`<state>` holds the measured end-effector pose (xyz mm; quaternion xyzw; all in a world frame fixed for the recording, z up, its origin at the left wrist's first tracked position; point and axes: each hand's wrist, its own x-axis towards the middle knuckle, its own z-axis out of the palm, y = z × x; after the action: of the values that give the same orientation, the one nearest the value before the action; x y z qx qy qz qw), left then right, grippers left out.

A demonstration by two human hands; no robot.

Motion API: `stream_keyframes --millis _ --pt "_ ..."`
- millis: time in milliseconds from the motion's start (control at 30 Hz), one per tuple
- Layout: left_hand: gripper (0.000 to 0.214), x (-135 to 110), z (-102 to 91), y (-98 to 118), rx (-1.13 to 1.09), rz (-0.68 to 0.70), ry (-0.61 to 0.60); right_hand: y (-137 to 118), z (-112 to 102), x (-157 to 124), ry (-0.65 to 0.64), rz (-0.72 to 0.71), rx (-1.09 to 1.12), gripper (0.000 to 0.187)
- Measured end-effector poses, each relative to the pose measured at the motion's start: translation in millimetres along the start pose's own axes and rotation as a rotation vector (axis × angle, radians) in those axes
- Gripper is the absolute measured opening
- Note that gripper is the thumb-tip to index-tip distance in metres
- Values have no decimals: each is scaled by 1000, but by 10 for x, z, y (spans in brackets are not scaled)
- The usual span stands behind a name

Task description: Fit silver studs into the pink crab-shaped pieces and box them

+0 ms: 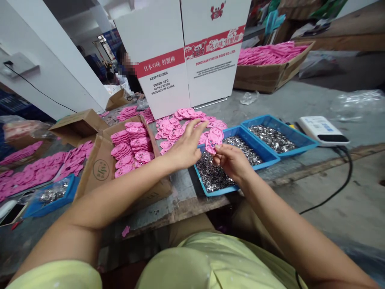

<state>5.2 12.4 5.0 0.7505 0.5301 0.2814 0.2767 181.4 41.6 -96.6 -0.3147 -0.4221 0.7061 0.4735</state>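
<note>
My right hand (233,161) pinches a thin pink cut-out piece (214,137) by its lower edge, above a blue tray (207,192) of small shiny metal parts (212,171). The piece has a wavy outline and holes; its material I cannot make out. Just left of it, my left hand (187,145) is raised with fingers spread and nothing in them. Behind that hand lies a loose pile of similar pink pieces (170,127). Stacks of pink pieces (132,144) fill an open cardboard box (102,166) beside my left forearm.
A second blue tray (306,141) of metal parts and a white scale-like device (323,129) stand to the right. Tall white cartons (168,36) rise at the back. Another box (258,78) of pink pieces sits behind right. A person (132,72) is in the background.
</note>
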Motion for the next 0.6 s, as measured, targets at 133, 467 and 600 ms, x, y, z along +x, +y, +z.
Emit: stream_keyframes --millis 133,467,600 --pt "41 -5 18 -10 -603 -436 -65 -92 96 -94 -120 -14 -170 50" --pt "11 -128 33 170 -821 -690 138 23 57 20 -81 -119 -760 36" --pt "8 -220 -5 178 -895 -649 196 150 79 18 -249 -50 -1630 27"
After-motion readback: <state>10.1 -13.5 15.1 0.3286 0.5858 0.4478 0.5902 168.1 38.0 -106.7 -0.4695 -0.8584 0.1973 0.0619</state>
